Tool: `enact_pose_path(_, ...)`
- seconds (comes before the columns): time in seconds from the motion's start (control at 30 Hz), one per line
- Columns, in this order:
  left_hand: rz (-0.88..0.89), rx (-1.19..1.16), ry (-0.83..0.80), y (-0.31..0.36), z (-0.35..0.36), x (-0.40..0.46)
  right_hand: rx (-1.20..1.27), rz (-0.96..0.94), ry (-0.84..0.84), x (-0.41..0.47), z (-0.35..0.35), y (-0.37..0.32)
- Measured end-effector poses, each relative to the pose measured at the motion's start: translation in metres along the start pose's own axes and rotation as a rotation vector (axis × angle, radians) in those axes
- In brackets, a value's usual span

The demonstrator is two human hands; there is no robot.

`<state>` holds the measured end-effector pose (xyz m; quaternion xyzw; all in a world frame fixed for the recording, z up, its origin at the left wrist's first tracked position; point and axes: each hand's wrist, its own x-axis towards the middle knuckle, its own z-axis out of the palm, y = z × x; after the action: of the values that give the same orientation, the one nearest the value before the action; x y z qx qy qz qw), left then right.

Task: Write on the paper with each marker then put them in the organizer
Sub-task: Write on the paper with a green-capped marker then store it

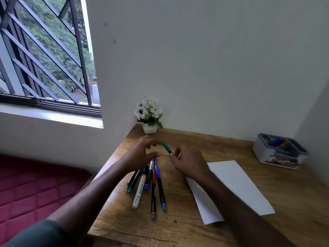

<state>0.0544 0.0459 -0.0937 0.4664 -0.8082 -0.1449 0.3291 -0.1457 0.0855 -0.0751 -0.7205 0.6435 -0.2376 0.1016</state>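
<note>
Holding one green marker (167,148), six markers (149,184) lying

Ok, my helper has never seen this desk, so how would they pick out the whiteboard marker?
On the wooden desk, left of the paper, markers lie in a bundle. The whiteboard marker is the fat white one with a black cap; its neighbours are slim and dark.

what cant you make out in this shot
Head view only:
- Green marker: lower end hidden inside the right hand; cap state unclear.
- Left hand: blurred; grip on the marker unclear.
- Grey plastic organizer: contents too small.
- White paper sheet: partly covered by the right forearm.
</note>
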Motion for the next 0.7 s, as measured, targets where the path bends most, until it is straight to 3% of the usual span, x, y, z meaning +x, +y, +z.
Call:
enact_pose_path(0.13, 0.059, -0.027, -0.075, 0.012, 0.012, 0.022, 0.240, -0.087, 0.092, -0.007, -0.015, 0.043)
enact_pose_path(0.3, 0.204, -0.103, -0.219, 0.041, 0.039, 0.048, 0.646, 0.012, 0.159, -0.015, -0.029, 0.086)
enact_pose_path(0.47, 0.275, -0.255, -0.244, 0.059, 0.057, 0.065, 1.129, 0.011, 0.237, -0.006, -0.030, 0.104)
enact_pose_path(0.7, 0.372, -0.384, -0.456, 0.068, 0.062, 0.079, 1.186, 0.056, 0.149, 0.000, -0.022, 0.103)
